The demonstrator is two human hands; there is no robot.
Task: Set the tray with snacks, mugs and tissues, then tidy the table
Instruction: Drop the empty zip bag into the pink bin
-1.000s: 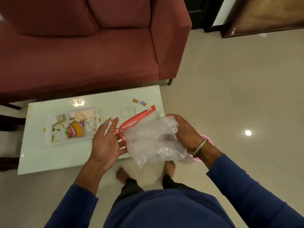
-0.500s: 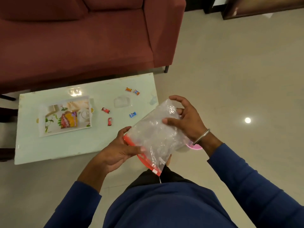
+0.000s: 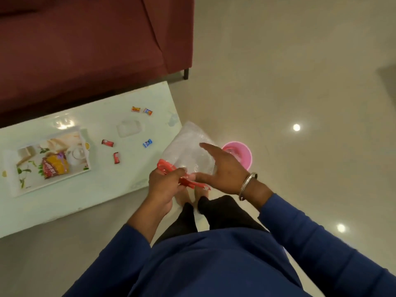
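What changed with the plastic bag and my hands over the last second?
The plastic bag was turned so its red zip strip faces you; the left hand now pinches the strip, and the right hand let go of the bag's bottom. Tray and candies stayed put.

The person wears a dark blue top [image 3: 225, 264] with long sleeves [image 3: 317, 239]. The trousers [image 3: 222, 213] are black. A thin silver bangle [image 3: 247, 185] sits on the right wrist.
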